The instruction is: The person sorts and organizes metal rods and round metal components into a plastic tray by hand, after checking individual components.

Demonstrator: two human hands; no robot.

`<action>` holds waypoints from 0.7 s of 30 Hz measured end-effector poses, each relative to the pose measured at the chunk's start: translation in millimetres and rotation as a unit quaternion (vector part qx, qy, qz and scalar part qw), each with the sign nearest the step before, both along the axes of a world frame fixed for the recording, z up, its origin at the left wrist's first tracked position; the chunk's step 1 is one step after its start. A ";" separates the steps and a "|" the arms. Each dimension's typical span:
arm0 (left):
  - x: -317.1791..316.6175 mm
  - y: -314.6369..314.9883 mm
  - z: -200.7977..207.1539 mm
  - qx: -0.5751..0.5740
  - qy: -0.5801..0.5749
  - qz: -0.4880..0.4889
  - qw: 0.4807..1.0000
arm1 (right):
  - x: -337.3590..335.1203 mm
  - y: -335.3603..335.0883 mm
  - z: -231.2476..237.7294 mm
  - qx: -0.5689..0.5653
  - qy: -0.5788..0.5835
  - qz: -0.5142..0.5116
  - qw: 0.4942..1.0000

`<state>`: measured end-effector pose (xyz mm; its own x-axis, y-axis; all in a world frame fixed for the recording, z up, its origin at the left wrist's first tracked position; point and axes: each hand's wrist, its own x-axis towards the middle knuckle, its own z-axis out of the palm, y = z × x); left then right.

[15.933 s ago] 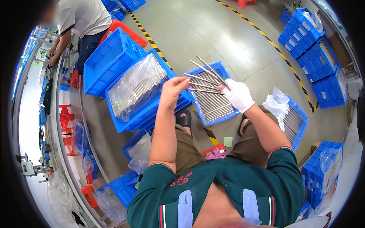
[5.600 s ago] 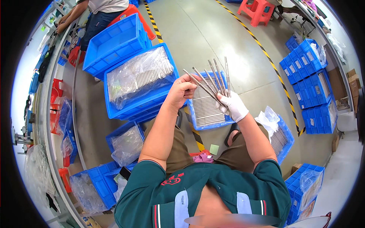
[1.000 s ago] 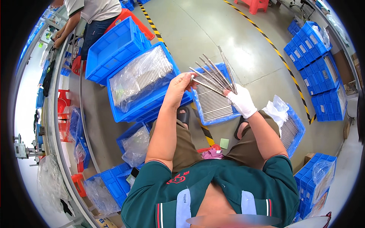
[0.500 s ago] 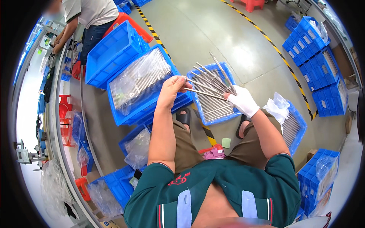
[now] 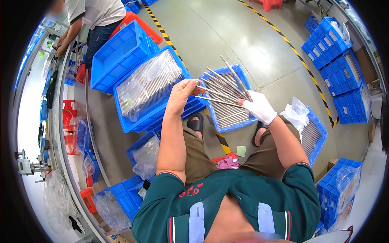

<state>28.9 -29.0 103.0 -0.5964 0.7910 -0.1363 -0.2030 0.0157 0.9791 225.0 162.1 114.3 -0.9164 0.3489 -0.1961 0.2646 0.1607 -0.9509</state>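
My right hand (image 5: 259, 108), in a white glove, is closed round the near ends of several thin metal rods (image 5: 223, 90), spread like a fan. My bare left hand (image 5: 182, 94) pinches the far end of one rod between thumb and fingers. The lowest rod's end lies free just below these fingertips. Beneath the fan, a blue crate (image 5: 221, 130) on the floor holds rows of similar rods. Another blue crate (image 5: 322, 141), with rods and a crumpled white plastic bag (image 5: 296, 115), stands beside my right leg.
At left, a large blue crate (image 5: 125, 128) holds plastic-covered rods, with an empty blue crate (image 5: 117, 56) behind it. A person (image 5: 99, 20) works at the bench (image 5: 60, 117) at far left. Stacked blue crates (image 5: 340, 77) stand at right. Yellow-black tape (image 5: 291, 48) marks the floor.
My left hand has shifted slightly up and left, and the lowest rod's end now shows apart from its fingers. My right hand stays in place with the fanned rods.
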 end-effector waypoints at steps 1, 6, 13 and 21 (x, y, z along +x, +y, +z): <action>-0.2 -0.3 0.4 0.001 0.002 0.001 1.000 | -0.3 -0.3 0.4 0.010 0.002 0.002 1.000; 2.6 -1.7 3.6 0.010 -0.003 0.007 1.000 | -0.7 1.8 -5.9 0.005 -0.001 0.002 1.000; 13.7 1.0 10.2 0.053 -0.040 -0.029 0.997 | -4.3 -1.1 -12.1 0.026 -0.024 0.003 0.999; -10.2 -14.5 7.4 0.006 0.049 0.080 0.996 | -2.6 5.7 -10.7 0.024 -0.031 0.008 0.999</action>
